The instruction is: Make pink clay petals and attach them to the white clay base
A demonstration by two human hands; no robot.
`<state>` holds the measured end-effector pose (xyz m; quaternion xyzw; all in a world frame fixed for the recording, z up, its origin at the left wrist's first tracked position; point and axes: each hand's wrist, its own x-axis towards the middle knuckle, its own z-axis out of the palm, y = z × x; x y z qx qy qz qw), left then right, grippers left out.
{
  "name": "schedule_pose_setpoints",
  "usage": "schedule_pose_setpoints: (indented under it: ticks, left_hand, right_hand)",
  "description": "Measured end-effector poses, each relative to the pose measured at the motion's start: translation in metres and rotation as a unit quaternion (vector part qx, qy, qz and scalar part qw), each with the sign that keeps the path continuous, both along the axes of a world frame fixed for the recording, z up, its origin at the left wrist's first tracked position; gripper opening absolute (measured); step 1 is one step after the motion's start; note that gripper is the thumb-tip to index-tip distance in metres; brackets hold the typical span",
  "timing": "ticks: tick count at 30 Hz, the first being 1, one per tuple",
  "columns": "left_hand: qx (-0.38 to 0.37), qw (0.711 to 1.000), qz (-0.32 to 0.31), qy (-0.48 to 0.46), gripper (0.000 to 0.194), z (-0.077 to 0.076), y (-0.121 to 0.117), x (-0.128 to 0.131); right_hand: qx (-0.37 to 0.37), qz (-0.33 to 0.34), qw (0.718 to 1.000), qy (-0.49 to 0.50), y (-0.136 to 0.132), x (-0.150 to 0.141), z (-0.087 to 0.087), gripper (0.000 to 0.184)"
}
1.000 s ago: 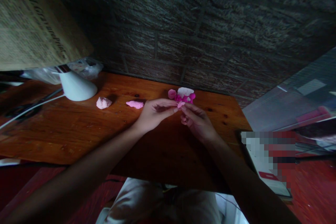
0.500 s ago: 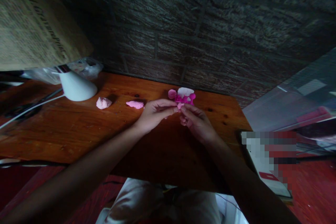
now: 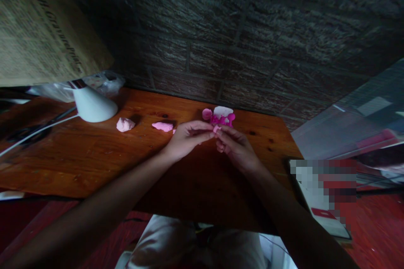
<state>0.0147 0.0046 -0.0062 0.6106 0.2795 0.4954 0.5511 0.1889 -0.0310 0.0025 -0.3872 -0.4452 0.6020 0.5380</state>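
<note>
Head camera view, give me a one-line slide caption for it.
Left hand and right hand pinch a pink piece between them over a table.

Bare forearms (image 3: 128,187), pale trousers (image 3: 166,237)

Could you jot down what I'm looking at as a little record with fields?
Left hand: fingertips on a small pink piece
Right hand: fingertips on the same piece
Just beyond: magenta pieces, a white piece
Further left: a pink lump, then a paler lump
Far left: a lamp
Surface: wooden table
Behind: dark brick-patterned wall
</note>
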Motion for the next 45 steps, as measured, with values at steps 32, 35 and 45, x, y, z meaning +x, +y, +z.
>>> schedule_pose_setpoints:
  ticks: [32,35,45]
  left_hand:
    - [-0.054,0.998,-0.010,0.013,0.027,0.005,-0.003,0.002]
    - [-0.053,0.998,-0.006,0.015,0.027,0.005,-0.003,0.001]
    - [-0.069,0.998,-0.007,0.009,0.030,0.013,-0.007,0.003]
  right_hand:
    - [0.018,-0.004,0.999,-0.043,0.001,0.005,-0.004,0.030]
    - [0.040,-0.004,0.997,-0.069,0.001,0.004,-0.003,0.030]
    - [0.038,-0.001,0.997,-0.062,0.000,0.003,-0.002,0.032]
